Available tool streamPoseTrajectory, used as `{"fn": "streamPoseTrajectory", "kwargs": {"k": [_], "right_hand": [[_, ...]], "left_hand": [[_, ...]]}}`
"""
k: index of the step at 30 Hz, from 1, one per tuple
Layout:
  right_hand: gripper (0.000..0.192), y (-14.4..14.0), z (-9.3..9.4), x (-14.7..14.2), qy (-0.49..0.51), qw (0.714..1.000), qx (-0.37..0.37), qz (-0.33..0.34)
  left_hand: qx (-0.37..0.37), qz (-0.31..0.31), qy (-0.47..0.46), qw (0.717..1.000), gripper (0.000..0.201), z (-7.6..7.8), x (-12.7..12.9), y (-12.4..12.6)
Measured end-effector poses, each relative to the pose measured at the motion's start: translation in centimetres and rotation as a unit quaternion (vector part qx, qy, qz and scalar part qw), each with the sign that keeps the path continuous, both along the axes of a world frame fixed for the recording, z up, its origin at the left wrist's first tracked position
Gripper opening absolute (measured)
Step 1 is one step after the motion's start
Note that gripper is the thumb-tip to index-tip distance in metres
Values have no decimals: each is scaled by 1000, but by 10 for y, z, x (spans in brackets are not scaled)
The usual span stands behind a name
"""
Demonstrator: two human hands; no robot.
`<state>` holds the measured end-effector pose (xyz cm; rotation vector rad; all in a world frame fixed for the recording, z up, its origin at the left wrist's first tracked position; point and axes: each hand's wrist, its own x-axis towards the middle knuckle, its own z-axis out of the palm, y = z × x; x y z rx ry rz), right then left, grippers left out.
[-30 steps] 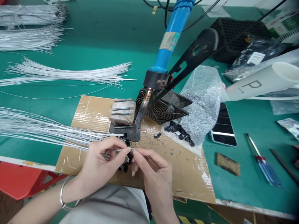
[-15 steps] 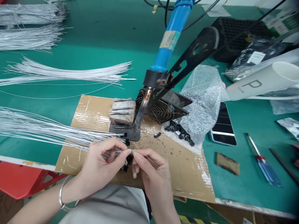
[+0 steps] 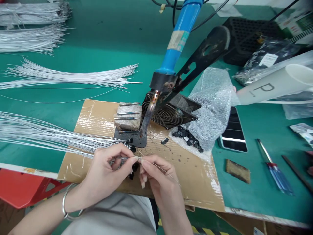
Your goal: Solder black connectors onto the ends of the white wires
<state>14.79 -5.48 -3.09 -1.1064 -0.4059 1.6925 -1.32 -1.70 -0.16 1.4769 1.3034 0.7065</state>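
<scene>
My left hand (image 3: 111, 169) pinches the end of a thin grey cable between thumb and forefinger. Right beside it, my right hand (image 3: 158, 176) is closed at the same spot, and a fine wire (image 3: 161, 169) runs back across its fingers. The fingertips hide the tiny part where the hands meet. A bundle of thin white cables (image 3: 56, 133) comes in from the left under my left hand, several ending in small black connectors (image 3: 133, 148). Behind the hands, a blue-handled soldering iron (image 3: 179, 39) points down in its stand, its bent tip above a dark metal plate (image 3: 140, 141).
A cardboard sheet (image 3: 195, 192) lies under the work. Bubble wrap (image 3: 210, 98) holds loose black connectors (image 3: 188, 138). A small fan (image 3: 168, 114) and a block with metal rods (image 3: 128, 122) stand behind. Rightward lie a phone (image 3: 233, 130), a brown pad (image 3: 237, 171) and a screwdriver (image 3: 276, 173).
My right hand has shifted very slightly right, its thumb and fingers still closed near the left fingertips. My left hand stays almost where it was.
</scene>
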Motion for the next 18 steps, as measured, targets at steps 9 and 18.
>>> {"fn": "streamPoseTrajectory", "kwargs": {"k": [9,18], "right_hand": [[18,0,-5,-14,19,997,5,-73],[24,-4,-10,-7,-77,993,28,-80]], "left_hand": [[45,40,2,998,16,-7,6,-6],[-1,59,-11,998,18,-7,7,-6]]}}
